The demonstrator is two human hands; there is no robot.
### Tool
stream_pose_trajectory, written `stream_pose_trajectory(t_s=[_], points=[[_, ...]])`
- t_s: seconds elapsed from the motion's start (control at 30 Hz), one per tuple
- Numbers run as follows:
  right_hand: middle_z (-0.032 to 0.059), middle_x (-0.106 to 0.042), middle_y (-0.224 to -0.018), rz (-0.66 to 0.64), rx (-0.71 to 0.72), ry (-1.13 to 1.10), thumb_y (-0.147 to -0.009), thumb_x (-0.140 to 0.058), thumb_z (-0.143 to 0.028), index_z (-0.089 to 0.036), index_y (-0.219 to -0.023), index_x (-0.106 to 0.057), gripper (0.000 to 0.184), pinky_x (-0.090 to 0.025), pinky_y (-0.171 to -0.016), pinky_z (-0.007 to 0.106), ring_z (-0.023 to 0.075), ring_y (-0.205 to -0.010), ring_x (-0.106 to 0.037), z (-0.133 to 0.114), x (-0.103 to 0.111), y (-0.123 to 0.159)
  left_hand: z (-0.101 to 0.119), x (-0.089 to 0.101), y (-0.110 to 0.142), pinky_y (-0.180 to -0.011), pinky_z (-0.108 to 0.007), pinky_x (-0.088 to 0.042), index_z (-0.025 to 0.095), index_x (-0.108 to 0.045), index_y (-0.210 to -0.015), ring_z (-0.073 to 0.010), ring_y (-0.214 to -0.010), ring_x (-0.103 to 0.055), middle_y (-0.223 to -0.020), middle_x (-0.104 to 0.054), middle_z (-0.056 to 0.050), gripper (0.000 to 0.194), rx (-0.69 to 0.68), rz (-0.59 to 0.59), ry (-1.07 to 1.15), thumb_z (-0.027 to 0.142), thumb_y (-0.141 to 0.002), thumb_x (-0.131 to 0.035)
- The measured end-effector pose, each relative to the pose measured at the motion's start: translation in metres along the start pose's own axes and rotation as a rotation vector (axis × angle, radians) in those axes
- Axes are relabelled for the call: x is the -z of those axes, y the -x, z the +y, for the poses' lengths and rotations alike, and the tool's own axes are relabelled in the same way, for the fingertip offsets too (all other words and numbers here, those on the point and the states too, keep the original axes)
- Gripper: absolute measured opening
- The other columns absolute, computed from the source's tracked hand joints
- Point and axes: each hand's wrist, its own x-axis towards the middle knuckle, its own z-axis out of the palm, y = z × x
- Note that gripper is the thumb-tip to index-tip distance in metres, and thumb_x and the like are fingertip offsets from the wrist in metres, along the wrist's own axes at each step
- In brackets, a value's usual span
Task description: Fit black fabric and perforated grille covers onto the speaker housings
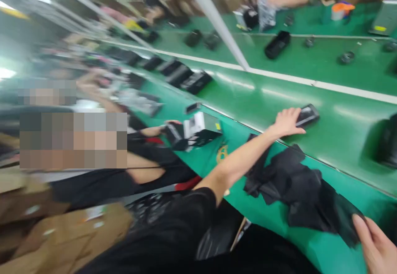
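Observation:
My left hand (287,121) reaches out over the green belt and grips the left end of a black oblong device (307,116). The fingers lie over its top and the thumb is at the near side. At the lower right my right hand (376,241) pinches the edge of a thin black cloth piece (347,220) between thumb and fingers. That piece overlaps a crumpled heap of black cloth pieces (291,179) on the green bench (273,214). The picture is blurred, so whether they are pouches I cannot tell.
Left of my arm a co-worker's hand touches a black box near a white-and-black carton (203,129). Black boxes (195,81) line the belt (347,137). A dark object (387,141) stands at the right. A slanting white post (220,21) and cardboard (77,232) are in view.

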Motion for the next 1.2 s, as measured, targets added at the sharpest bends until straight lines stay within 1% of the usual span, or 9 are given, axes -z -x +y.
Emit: stream_pose_trajectory(t_s=[0.13,0.27,0.43,0.57,0.67,0.77,0.87,1.03,1.2], points=[[0.0028,-0.060,-0.073,-0.249,-0.002,-0.044,-0.079,-0.069,-0.081,-0.019,-0.080,-0.074,0.062,-0.045,-0.060,0.029,0.0195,-0.069,-0.052,-0.030,0.001,0.019,0.019,-0.017,0.008,-0.124,-0.049,-0.035,0.013,-0.047,-0.154,-0.0347,-0.145,-0.044,-0.158,-0.052,-0.017,0.074,-0.073,0.205,0.105,0.047,-0.092,-0.071],[-0.0022,-0.042,-0.063,-0.256,-0.021,-0.122,-0.086,-0.064,-0.079,-0.021,-0.072,-0.061,0.060,-0.033,-0.055,0.028,0.0153,-0.062,-0.037,-0.013,-0.001,0.038,0.071,-0.039,0.050,-0.116,-0.041,-0.046,0.020,-0.065,-0.133,-0.0256,-0.129,-0.060,-0.137,-0.070,-0.007,0.041,-0.196,0.005,0.353,0.042,-0.099,-0.061],[-0.0021,-0.041,-0.066,-0.256,-0.045,-0.157,-0.089,-0.064,-0.077,-0.021,-0.073,-0.060,0.059,-0.032,-0.055,0.028,0.0155,-0.063,-0.037,0.017,0.006,0.073,0.200,-0.066,0.081,-0.108,-0.040,-0.048,0.024,-0.078,-0.105,-0.0250,-0.116,-0.062,-0.120,-0.075,-0.006,0.029,-0.426,-0.157,0.444,0.043,-0.103,-0.056],[-0.0005,-0.048,-0.071,-0.184,-0.084,-0.179,-0.089,-0.067,-0.074,-0.021,-0.077,-0.064,0.055,-0.040,-0.060,0.026,0.0171,-0.069,-0.043,0.039,0.016,0.097,0.310,-0.085,0.061,-0.100,-0.049,-0.046,0.019,-0.080,-0.091,-0.0346,-0.116,-0.057,-0.113,-0.071,-0.017,0.037,-0.544,-0.209,0.288,0.049,-0.098,-0.060],[0.0024,-0.061,-0.078,-0.183,-0.151,-0.213,-0.085,-0.070,-0.076,-0.021,-0.084,-0.072,0.055,-0.048,-0.066,0.027,0.0202,-0.074,-0.054,0.059,0.022,0.110,0.363,-0.101,0.043,-0.103,-0.051,-0.041,0.019,-0.079,-0.088,-0.0358,-0.117,-0.057,-0.111,-0.071,-0.020,0.022,-0.532,-0.342,0.232,0.040,-0.086,-0.073],[0.0051,-0.070,-0.086,-0.142,-0.230,-0.274,-0.078,-0.075,-0.079,-0.020,-0.089,-0.076,0.060,-0.054,-0.072,0.027,0.0241,-0.080,-0.064,0.073,0.024,0.124,0.375,-0.113,0.040,-0.100,-0.050,-0.043,0.017,-0.078,-0.088,-0.0342,-0.109,-0.061,-0.104,-0.072,-0.020,0.017,-0.502,-0.423,0.160,0.031,-0.080,-0.074],[0.0061,-0.073,-0.091,-0.032,-0.262,-0.313,-0.077,-0.075,-0.079,-0.020,-0.091,-0.078,0.061,-0.055,-0.078,0.027,0.0272,-0.091,-0.068,0.070,0.027,0.133,0.357,-0.112,0.048,-0.095,-0.045,-0.047,0.014,-0.077,-0.093,-0.0321,-0.108,-0.063,-0.104,-0.073,-0.018,0.022,-0.489,-0.474,0.105,0.029,-0.083,-0.066],[0.0051,-0.071,-0.085,-0.064,-0.223,-0.269,-0.072,-0.075,-0.082,-0.020,-0.089,-0.078,0.064,-0.055,-0.070,0.026,0.0254,-0.081,-0.066,0.048,0.045,0.121,0.328,-0.081,0.066,-0.093,-0.043,-0.051,0.017,-0.072,-0.072,-0.0333,-0.108,-0.062,-0.094,-0.072,-0.015,0.034,-0.543,-0.362,0.266,0.044,-0.090,-0.060],[0.0049,-0.067,-0.082,-0.116,-0.040,-0.172,-0.075,-0.076,-0.077,-0.021,-0.080,-0.076,0.056,-0.052,-0.065,0.025,0.0220,-0.075,-0.061,0.036,0.066,0.097,0.312,-0.049,0.076,-0.073,-0.033,-0.048,0.019,-0.066,-0.074,-0.0199,-0.077,-0.061,-0.082,-0.069,-0.005,0.030,-0.418,-0.204,0.568,0.040,-0.094,-0.059]])
